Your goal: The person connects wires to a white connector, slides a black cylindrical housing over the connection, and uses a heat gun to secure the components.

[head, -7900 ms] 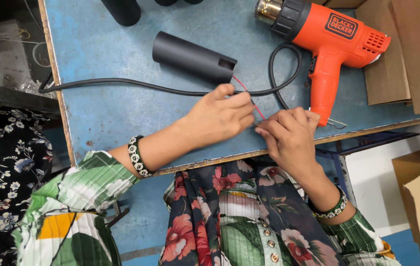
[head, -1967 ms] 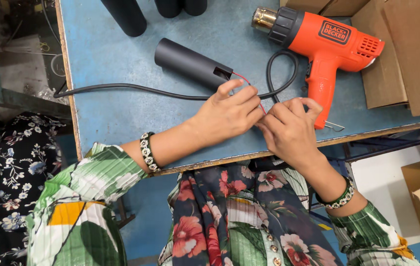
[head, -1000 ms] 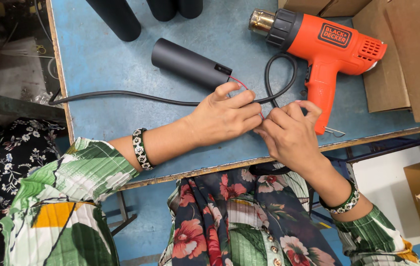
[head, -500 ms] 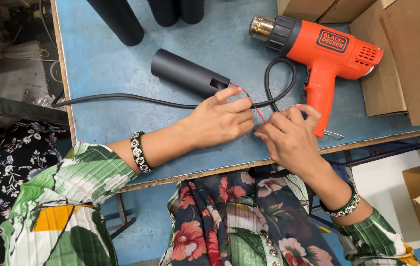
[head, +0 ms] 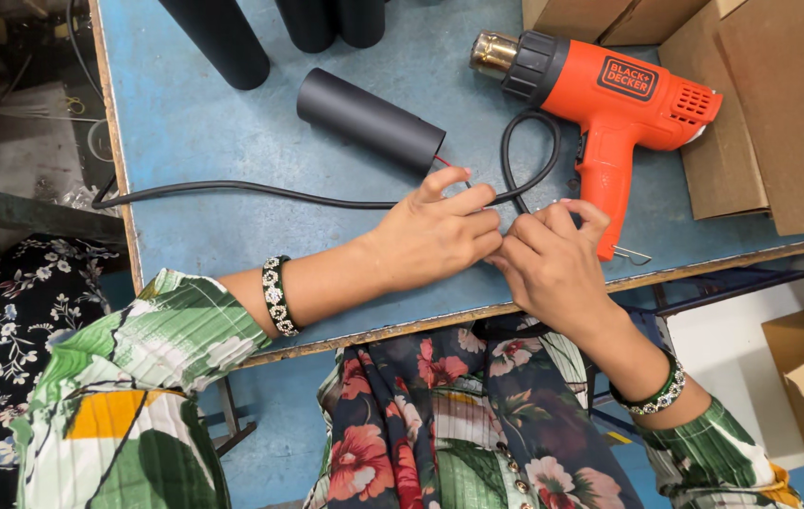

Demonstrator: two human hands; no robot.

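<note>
Bright and even overall, lit from above with soft, diffuse light. Only faint, short shadows under the left hand [head: 430, 240] and right hand [head: 553, 264] on the blue surface [head: 232, 123]. Mild sheen on the brass nozzle of the orange heat gun [head: 609, 94]; no harsh glare elsewhere. Sharp in the middle, colours saturated. Dim and murky at the upper left corner beyond the surface edge. Slight wide-angle bending toward the borders. No motion blur on the fingers [head: 463, 198].

An orange heat gun [head: 609, 94] lies before me (cardboard boxes [head: 779, 104] beside it), black upright tubes [head: 218, 38] beyond.
</note>
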